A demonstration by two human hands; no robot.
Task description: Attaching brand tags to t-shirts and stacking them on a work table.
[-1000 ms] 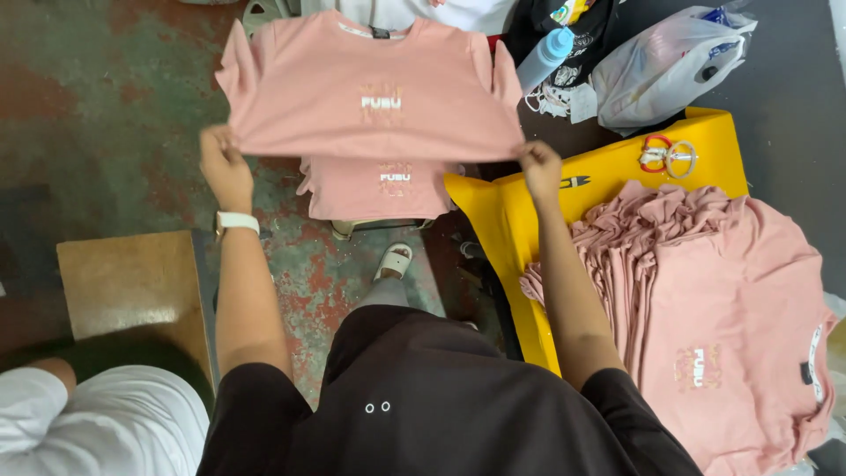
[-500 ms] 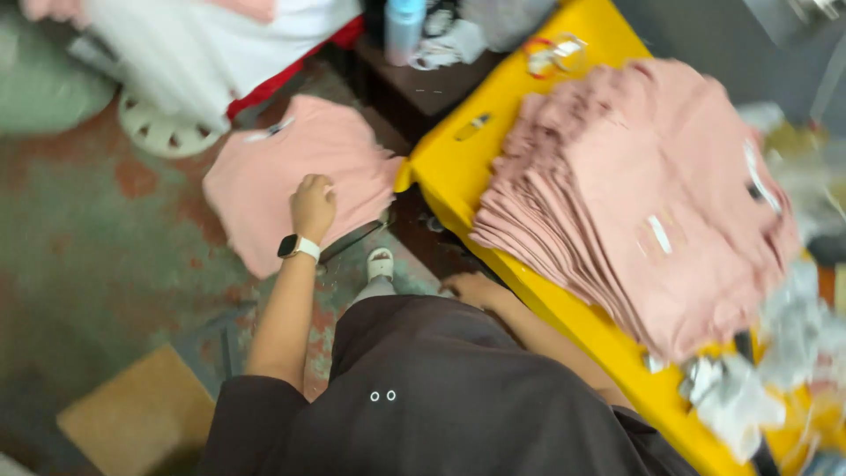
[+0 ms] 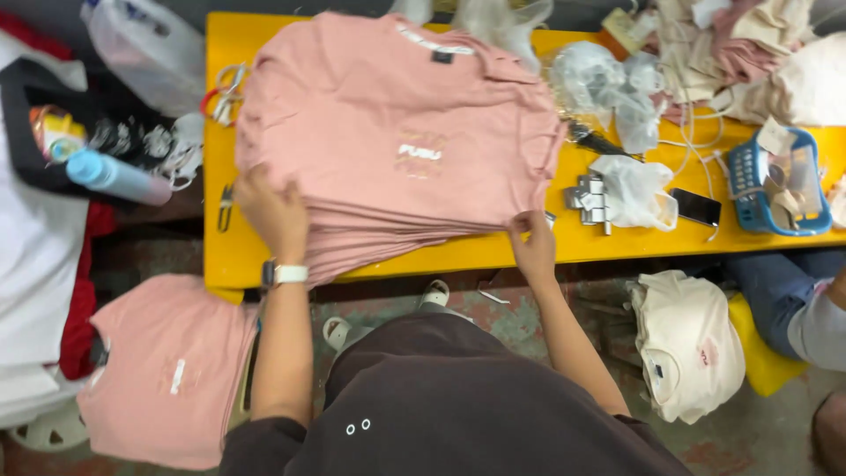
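At the far left a blue bottle [image 3: 115, 174] lies on a dark bag, and below it a folded pink shirt [image 3: 167, 370] rests on a low surface beside your knee. Your left hand [image 3: 275, 214], with a white watch [image 3: 284, 274] on the wrist, lies on the near left edge of the stack of pink shirts [image 3: 397, 150]; the fingers curl over the layered hems, gripping them. The stack sits on the yellow table [image 3: 231, 251], covering its left half, with the top shirt spread flat and its collar pointing away from you. Your right hand [image 3: 532, 245] pinches the near right corner of the same stack, thumb on top and fingers tucked under the edge. Just right of that hand sit a metal clip [image 3: 590, 199], a crumpled clear bag [image 3: 636, 187] and a dark phone [image 3: 696, 207]. Further right stands a blue basket [image 3: 780, 189]. Below the table edge, a pile of cream shirts [image 3: 689, 344] rests near another person's knee [image 3: 780, 282].
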